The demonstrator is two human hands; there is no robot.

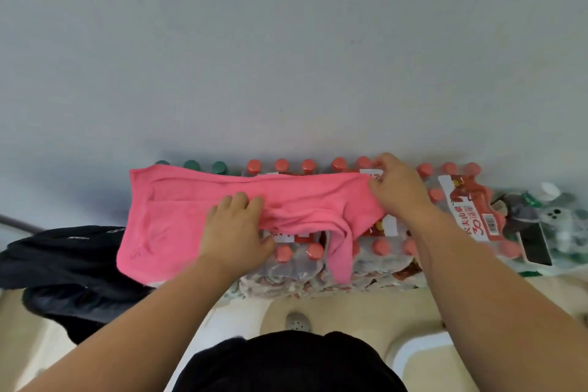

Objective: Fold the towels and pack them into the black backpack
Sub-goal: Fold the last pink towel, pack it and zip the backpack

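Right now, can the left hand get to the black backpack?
Probably yes. The black backpack lies right beside the pink towel that the left hand grips, and nothing stands between them.

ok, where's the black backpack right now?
Head view, left side: the black backpack lies beside the bottled-water packs, partly covered by the pink towel.
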